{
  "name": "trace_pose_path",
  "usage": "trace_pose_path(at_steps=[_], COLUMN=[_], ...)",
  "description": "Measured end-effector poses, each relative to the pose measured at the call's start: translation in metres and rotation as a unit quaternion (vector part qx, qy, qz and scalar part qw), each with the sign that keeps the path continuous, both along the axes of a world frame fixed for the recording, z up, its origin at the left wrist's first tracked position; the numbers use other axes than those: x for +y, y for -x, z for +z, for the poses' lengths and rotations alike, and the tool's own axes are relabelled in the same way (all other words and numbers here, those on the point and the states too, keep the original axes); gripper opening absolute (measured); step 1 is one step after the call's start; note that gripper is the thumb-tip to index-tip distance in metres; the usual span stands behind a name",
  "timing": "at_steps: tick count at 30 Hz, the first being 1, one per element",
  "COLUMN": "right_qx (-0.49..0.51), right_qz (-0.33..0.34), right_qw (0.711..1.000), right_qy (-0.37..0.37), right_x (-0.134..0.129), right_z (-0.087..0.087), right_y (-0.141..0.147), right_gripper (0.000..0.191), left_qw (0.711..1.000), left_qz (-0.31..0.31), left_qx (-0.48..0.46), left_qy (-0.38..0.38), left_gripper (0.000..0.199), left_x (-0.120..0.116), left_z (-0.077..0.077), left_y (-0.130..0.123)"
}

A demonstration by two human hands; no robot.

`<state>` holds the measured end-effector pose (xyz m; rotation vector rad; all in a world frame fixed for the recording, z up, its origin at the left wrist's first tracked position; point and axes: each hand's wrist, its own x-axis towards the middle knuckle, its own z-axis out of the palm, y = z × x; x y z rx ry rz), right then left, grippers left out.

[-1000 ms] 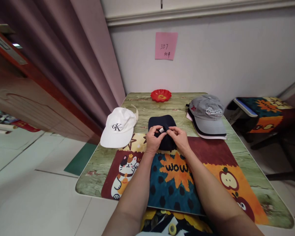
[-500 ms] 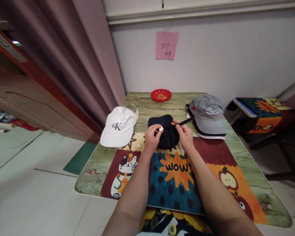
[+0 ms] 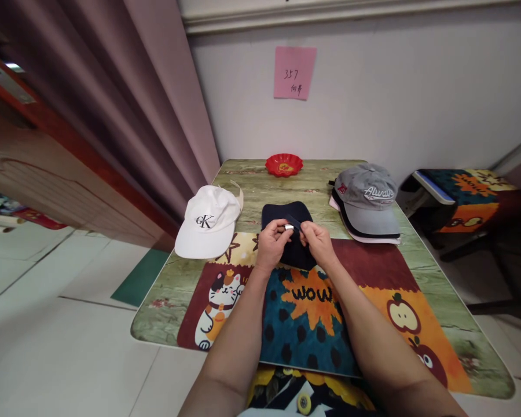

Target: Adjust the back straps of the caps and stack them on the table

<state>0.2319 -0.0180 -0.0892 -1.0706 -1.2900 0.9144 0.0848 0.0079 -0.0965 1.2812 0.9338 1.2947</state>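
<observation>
A dark navy cap (image 3: 286, 210) lies in the middle of the table, its brim toward the wall. At its back edge my left hand (image 3: 273, 242) pinches a small silver buckle (image 3: 289, 227). My right hand (image 3: 316, 238) is closed on the cap's dark strap (image 3: 299, 224), close beside the buckle. Whether the strap's end is inside the buckle I cannot tell. A white cap (image 3: 209, 220) with black letters sits to the left. On the right, a grey cap (image 3: 367, 194) rests on top of a dark cap and a pale one.
A red scalloped dish (image 3: 284, 165) stands at the table's back edge, below a pink note (image 3: 294, 73) on the wall. Under the cap lies a colourful mat (image 3: 295, 341) on the wood-patterned table (image 3: 156, 324). A curtain (image 3: 165, 87) hangs at left; a stool (image 3: 469, 197) stands at right.
My right hand has moved left and brought the strap, which stuck out to the right before, up to the buckle. My left hand has kept its pinch on the buckle.
</observation>
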Motion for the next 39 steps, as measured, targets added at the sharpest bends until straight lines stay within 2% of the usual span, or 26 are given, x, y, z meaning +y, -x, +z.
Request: trace_pose_path(at_steps=[3,10,14,19,21,26,30,32,35,37,39], right_qx=[-0.009,0.08,0.105,0.194,0.192,0.13,0.114,0.116,0.111,0.104,0.106], right_qz=[0.018,0.036,0.017,-0.01,-0.009,-0.01,-0.054,-0.089,-0.128,-0.126,-0.099], right_qw=[1.0,0.996,0.993,0.976,0.976,0.99,0.991,0.988,0.985,0.986,0.989], right_qy=[0.005,0.035,0.05,0.099,0.099,0.056,0.045,0.043,0.025,0.007,0.001], right_x=[0.0,-0.001,0.0,0.002,0.003,0.003,0.002,0.001,0.0,-0.001,-0.001], right_z=[-0.001,0.001,0.001,0.001,0.0,-0.002,-0.005,-0.006,-0.005,-0.003,-0.002], right_y=[0.005,0.012,0.01,0.005,0.005,0.01,0.013,0.013,0.011,0.01,0.01], right_gripper=[0.042,0.03,0.025,0.014,0.014,0.026,0.031,0.032,0.032,0.03,0.028], left_qw=[0.998,0.991,0.988,0.987,0.987,0.985,0.986,0.988,0.993,0.989,0.988], left_qz=[-0.012,0.016,0.015,0.034,0.035,0.035,0.036,0.048,0.106,0.144,0.145], left_qx=[-0.048,-0.109,-0.135,-0.137,-0.136,-0.141,-0.133,-0.12,-0.049,0.011,0.023], left_qy=[0.028,0.069,0.07,0.078,0.083,0.094,0.098,0.084,0.01,-0.042,-0.051], left_gripper=[0.033,0.033,0.028,0.025,0.024,0.024,0.023,0.021,0.015,0.014,0.016], left_x=[0.0,-0.003,-0.003,-0.003,-0.003,-0.002,-0.001,0.0,0.0,0.0,0.0], left_z=[0.001,0.006,0.007,0.007,0.007,0.004,0.002,0.003,0.003,0.004,0.003], left_y=[-0.001,0.0,0.001,-0.001,-0.002,-0.001,0.0,0.0,0.002,0.002,0.002])
